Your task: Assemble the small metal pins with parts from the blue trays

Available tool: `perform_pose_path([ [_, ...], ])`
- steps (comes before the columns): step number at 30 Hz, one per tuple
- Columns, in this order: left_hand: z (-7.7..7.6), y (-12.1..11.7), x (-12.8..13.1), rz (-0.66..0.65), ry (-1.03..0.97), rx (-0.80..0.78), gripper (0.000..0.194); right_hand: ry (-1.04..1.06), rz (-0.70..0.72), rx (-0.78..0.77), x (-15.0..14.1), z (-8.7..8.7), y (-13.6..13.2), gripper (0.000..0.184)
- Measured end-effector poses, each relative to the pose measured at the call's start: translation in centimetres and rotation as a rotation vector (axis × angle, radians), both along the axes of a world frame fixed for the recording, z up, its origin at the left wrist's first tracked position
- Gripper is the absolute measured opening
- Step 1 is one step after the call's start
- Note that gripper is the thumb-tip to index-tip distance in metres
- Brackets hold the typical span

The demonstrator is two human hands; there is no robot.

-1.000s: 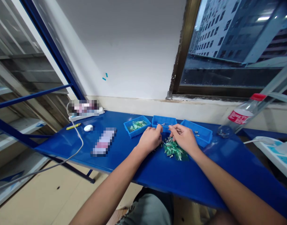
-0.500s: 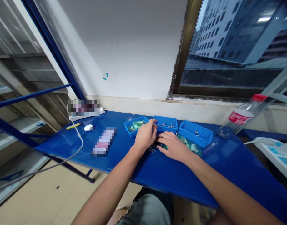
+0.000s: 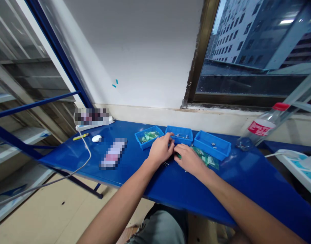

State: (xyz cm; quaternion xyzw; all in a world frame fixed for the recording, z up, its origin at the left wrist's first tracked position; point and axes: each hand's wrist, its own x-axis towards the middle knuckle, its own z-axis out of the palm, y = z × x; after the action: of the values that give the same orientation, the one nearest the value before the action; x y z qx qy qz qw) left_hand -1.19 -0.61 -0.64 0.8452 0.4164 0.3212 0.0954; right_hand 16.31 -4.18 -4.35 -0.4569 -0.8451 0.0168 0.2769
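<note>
Green packets [image 3: 208, 159] lie on the blue tabletop beside and partly under the right hand [image 3: 188, 157], with a few thin metal pieces [image 3: 165, 164] below the left hand [image 3: 160, 148]. Both hands have bent fingers, close together; whether either pinches anything cannot be told. Just beyond, three blue bins stand in a row: the left bin [image 3: 146, 145] holds green packets, the middle bin [image 3: 179, 128] and right bin [image 3: 219, 154] metal parts. Bare table [image 3: 175, 189] stretches from the hands to its near edge, between the forearms. Leftward lies a pixelated oblong [image 3: 113, 154]; rightward, a bottle [image 3: 259, 128] leans near the window [image 3: 247, 78]. A pale wall [image 3: 145, 51] bounds the far edge.
</note>
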Motion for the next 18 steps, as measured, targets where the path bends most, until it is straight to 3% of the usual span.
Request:
perform_pose_path([
  [6, 0.0, 0.0, -0.1, -0.002, -0.019, -0.012, 0.032, 0.09, -0.046, 0.033, -0.2, -0.1, 0.0, 0.018],
  [14, -0.5, 0.5, -0.1, -0.062, -0.019, 0.018, 0.029, 0.341, -0.067, 0.092, 1.0, 1.4, 0.0, 0.016],
  [18, 0.1, 0.1, 0.0, -0.128, -0.13, -0.084, 0.032, 0.418, -0.081, 0.144, 1.2, 2.0, -0.2, 0.013],
])
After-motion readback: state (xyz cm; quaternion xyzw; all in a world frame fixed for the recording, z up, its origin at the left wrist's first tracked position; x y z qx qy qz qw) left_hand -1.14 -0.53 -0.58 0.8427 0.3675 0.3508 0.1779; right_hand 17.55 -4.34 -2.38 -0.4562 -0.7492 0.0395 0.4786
